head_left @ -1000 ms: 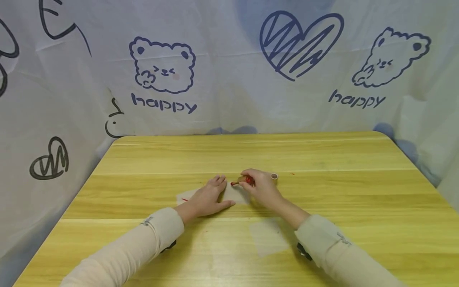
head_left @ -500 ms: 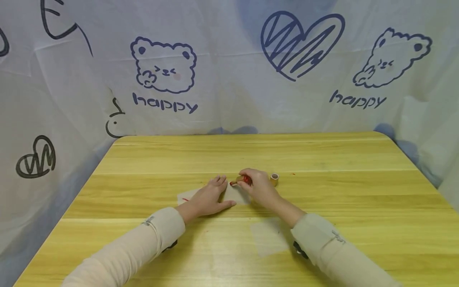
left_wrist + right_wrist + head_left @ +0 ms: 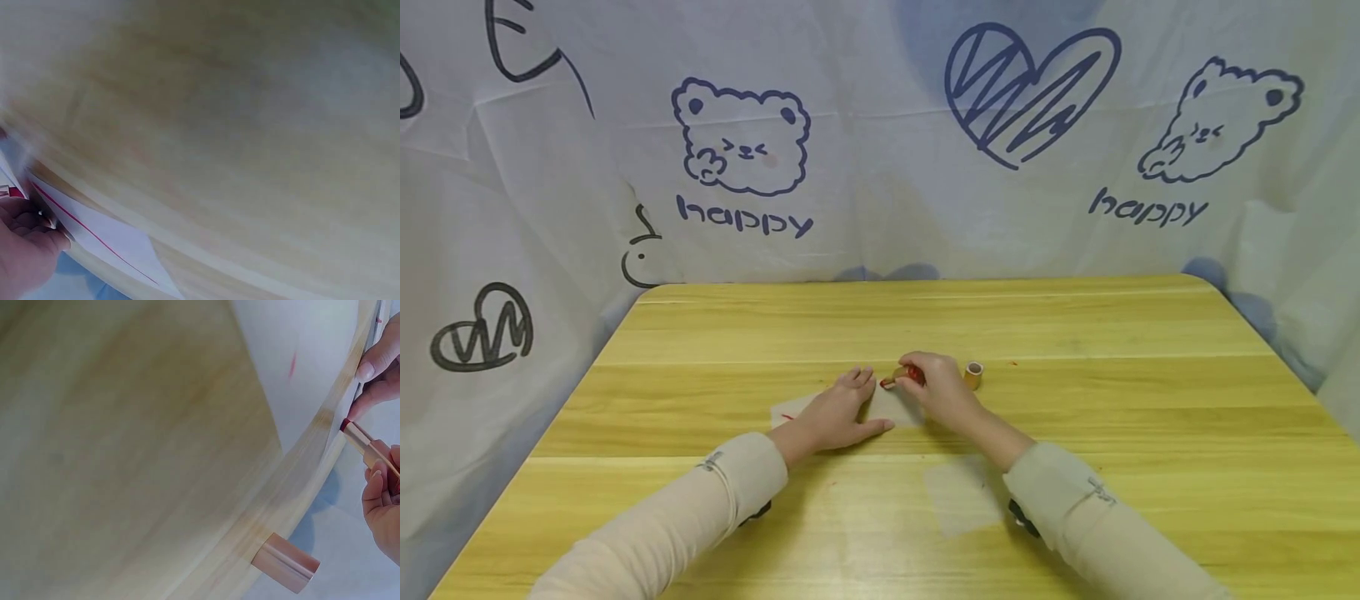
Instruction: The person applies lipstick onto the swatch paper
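Observation:
In the head view my left hand (image 3: 838,414) rests with spread fingers on a white sheet of paper (image 3: 900,407), thumb pointing right. A red line (image 3: 94,234) shows on the paper in the left wrist view. My right hand (image 3: 943,390) grips a gold lipstick (image 3: 895,379) lying nearly level, its red tip toward the left fingertips. In the right wrist view the lipstick (image 3: 361,439) has its dark red end right at the paper's edge, close to the left hand (image 3: 378,370). Its gold cap (image 3: 973,376) stands on the table just right of my right hand.
A second pale sheet (image 3: 962,497) lies nearer, between the forearms, on the yellow wood table (image 3: 1075,325). A small red speck (image 3: 1013,363) marks the table beyond the cap. A white cloth (image 3: 880,208) with drawn bears and hearts hangs behind the table.
My right hand and forearm have shifted slightly left with the lipstick, and more of the cap shows. The left hand stays in place on the paper.

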The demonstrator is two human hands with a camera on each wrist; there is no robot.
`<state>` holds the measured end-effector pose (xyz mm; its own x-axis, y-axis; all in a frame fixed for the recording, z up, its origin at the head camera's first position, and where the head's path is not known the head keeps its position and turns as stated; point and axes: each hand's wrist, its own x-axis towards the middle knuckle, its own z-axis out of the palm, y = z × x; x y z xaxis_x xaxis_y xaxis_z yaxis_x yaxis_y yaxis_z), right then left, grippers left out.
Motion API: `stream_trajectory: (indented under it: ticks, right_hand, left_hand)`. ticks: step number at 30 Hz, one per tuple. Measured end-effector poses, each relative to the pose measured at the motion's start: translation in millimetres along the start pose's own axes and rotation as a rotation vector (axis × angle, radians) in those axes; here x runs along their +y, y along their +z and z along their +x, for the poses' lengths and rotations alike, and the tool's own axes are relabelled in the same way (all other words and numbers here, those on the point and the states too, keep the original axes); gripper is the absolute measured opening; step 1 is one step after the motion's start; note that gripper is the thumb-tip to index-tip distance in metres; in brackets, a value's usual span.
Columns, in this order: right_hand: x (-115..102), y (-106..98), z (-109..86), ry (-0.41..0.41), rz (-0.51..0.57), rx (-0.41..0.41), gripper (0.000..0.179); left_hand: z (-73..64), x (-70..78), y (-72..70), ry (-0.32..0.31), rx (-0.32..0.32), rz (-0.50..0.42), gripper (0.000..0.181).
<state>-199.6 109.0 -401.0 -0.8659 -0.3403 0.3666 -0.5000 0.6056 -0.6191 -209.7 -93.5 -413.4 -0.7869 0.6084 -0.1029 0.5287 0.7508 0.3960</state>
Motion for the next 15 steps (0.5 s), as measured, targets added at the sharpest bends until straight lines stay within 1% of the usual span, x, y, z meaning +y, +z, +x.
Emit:
stream_trajectory:
  ticks: [8,15]
  right_hand:
    - [-3.6,-0.8,4.0,-0.004,-0.038,-0.046,0.019]
    - [-6.9,-1.5,7.2,-0.034,-0.082,-0.071,0.017]
  left_hand:
    - [-0.3,2.0,-1.9,0.004,-0.003,0.007,0.075]
    - [0.1,1.9,-2.1,0.002,-0.016,0.001,0.075]
